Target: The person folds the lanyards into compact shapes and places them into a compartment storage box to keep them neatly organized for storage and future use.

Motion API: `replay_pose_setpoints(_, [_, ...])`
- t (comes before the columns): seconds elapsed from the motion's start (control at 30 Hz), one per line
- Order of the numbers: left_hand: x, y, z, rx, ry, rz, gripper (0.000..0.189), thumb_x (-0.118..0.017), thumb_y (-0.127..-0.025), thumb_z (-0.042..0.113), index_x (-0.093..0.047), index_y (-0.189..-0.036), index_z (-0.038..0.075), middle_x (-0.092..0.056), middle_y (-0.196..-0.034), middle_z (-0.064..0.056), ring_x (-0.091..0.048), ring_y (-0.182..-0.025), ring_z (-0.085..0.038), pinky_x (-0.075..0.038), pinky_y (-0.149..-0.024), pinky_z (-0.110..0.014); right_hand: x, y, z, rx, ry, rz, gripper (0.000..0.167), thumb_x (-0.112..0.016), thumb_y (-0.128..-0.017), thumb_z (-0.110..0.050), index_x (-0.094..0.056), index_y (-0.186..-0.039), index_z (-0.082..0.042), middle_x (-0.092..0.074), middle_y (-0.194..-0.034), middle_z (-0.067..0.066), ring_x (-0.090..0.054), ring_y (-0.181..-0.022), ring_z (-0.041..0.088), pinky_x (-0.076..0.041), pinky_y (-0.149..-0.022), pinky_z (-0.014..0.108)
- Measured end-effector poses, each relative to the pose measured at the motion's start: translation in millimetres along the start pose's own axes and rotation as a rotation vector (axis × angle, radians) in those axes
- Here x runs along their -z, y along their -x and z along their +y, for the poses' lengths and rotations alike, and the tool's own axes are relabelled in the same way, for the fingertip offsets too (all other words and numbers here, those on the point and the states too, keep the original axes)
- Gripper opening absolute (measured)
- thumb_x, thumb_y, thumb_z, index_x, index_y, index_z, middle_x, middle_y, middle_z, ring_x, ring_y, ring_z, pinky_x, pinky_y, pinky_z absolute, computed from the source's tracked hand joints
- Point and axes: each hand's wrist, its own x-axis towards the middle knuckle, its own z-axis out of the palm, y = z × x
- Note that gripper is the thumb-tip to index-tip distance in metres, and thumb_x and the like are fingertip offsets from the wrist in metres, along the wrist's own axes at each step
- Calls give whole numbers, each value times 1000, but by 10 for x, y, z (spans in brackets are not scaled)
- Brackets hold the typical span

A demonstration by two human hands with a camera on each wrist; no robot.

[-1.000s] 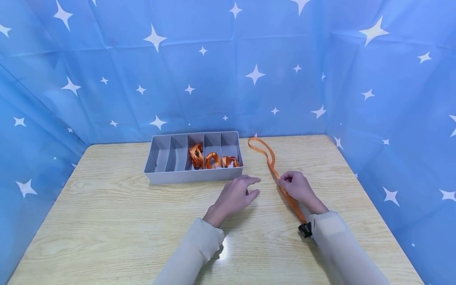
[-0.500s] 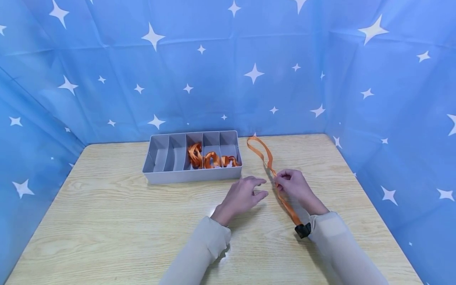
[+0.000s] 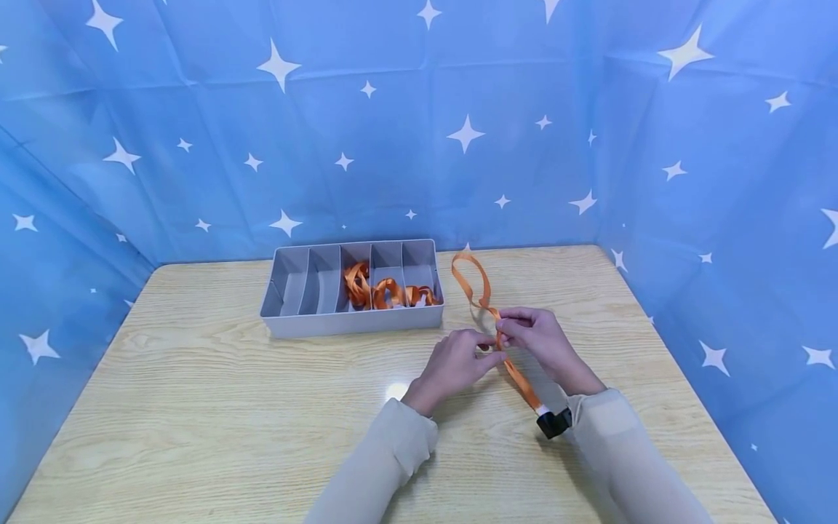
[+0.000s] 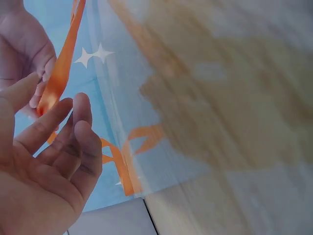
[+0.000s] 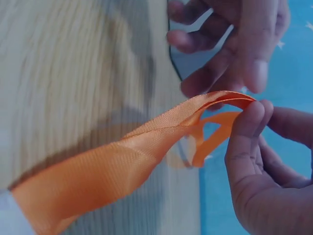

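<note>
An orange lanyard (image 3: pixel 520 382) runs across the right part of the table. Its loop (image 3: pixel 453 271) points to the back and its white-ended strap toward the right cuff. Thumb and fingertips of my right hand (image 3: pixel 540 342) pinch the strap, seen close up in the right wrist view, where the folded orange band (image 5: pixel 112 161) leads to a white piece (image 5: pixel 11 215). Beside it, my left hand (image 3: pixel 455 364) has its thumb and index finger parted around the band. In the left wrist view the fingers of this left hand (image 4: pixel 44 186) are spread and gently bent, close to the strap.
A grey compartment box (image 3: pixel 353 322) stands at the back of the table, left of the lanyard. Bundled orange lanyards (image 3: pixel 357 285) lie in its three right compartments. A black block (image 3: pixel 554 424) sits at the right cuff. Blue star-patterned curtain (image 3: pixel 393 131) rises behind the table (image 3: pixel 229 407).
My left hand has moved right until its thumb and index finger reach the strap. My right hand has shifted slightly left and away, drawing the lanyard with it.
</note>
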Motion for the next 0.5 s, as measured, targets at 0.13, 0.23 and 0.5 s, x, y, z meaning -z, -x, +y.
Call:
replay_pose_setpoints(0.13, [-15,-14,5,17,40,14,23,-71,-93,34,-78,-105,16,-72,-98,5,-59,-75,-1,-46,-62,-18,-18,-1,-39,-6,-53,-2,45,-61,-100,-13,-49,-134,14,-69,-98,6,-65,-81,10,-56,-81,27])
replay_pose_setpoints(0.23, [-23,-22,26,20,91,41,21,-72,-92,32,-78,-102,15,-72,-95,7,-58,-70,1,-46,-60,-17,-33,0,-78,-12,-109,-17,47,-61,-100,-14,-46,-134,15,-68,-95,3,-64,-80,10,-55,-80,26])
replay_pose_setpoints(0.5, [-55,-42,63,49,208,110,14,-68,-96,24,-76,-98,13,-71,-89,9,-59,-69,2,-48,-61,-16,-60,4,-135,-18,-296,-56,30,-62,-99,-12,-52,-119,8,-64,-91,3,-61,-77,11,-53,-73,23])
